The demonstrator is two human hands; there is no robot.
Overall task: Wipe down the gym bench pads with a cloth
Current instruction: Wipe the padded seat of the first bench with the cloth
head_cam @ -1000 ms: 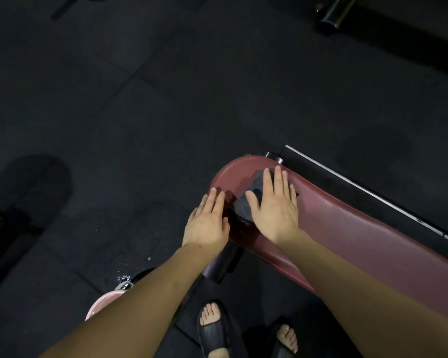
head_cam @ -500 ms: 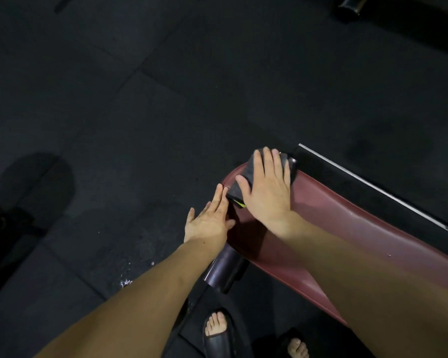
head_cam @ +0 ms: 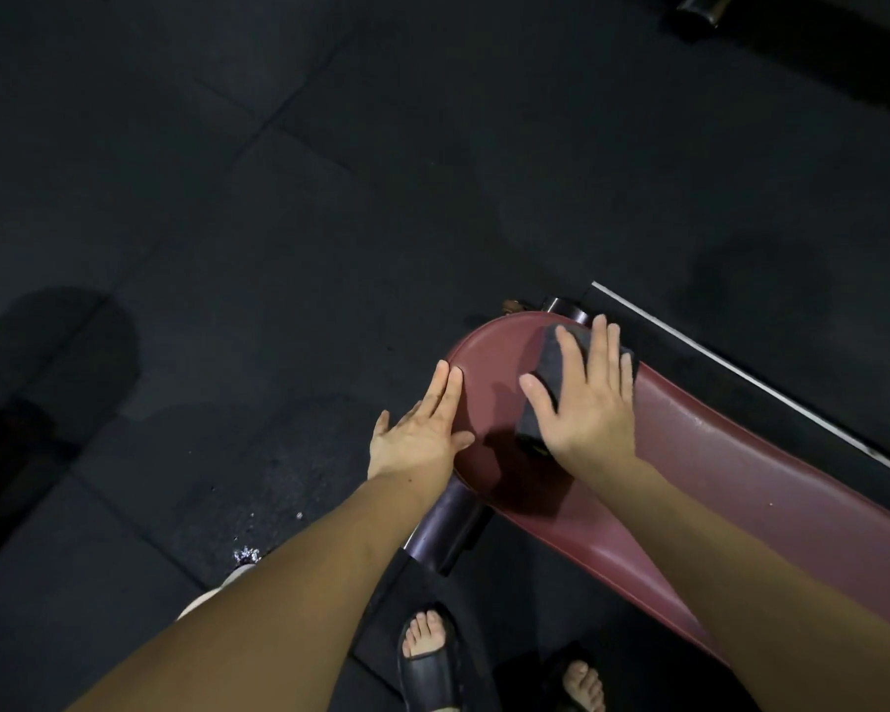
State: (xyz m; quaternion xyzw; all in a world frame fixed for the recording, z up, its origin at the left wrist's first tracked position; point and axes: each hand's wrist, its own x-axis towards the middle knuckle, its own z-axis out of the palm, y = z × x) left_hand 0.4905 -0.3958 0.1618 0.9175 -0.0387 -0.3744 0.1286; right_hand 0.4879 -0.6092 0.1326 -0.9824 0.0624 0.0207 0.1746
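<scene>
A dark red padded bench pad (head_cam: 715,485) runs from the rounded end at centre toward the lower right. My right hand (head_cam: 589,398) lies flat, fingers spread, pressing a dark grey cloth (head_cam: 548,372) onto the pad near its rounded end. The cloth shows above and to the left of my fingers; the rest of it is hidden under my palm. My left hand (head_cam: 422,429) rests flat against the pad's left edge, fingers together, holding nothing.
A dark metal bench leg tube (head_cam: 445,529) sticks out below the pad. Black rubber floor tiles (head_cam: 227,223) surround the bench. A white-edged platform (head_cam: 741,382) borders the pad's far side. My feet in black sandals (head_cam: 430,655) stand below. A shiny bar end (head_cam: 700,10) lies top right.
My right hand slid the cloth from the pad's middle up to the far rim of its rounded end and then a little to the right. My left hand stayed at the left edge.
</scene>
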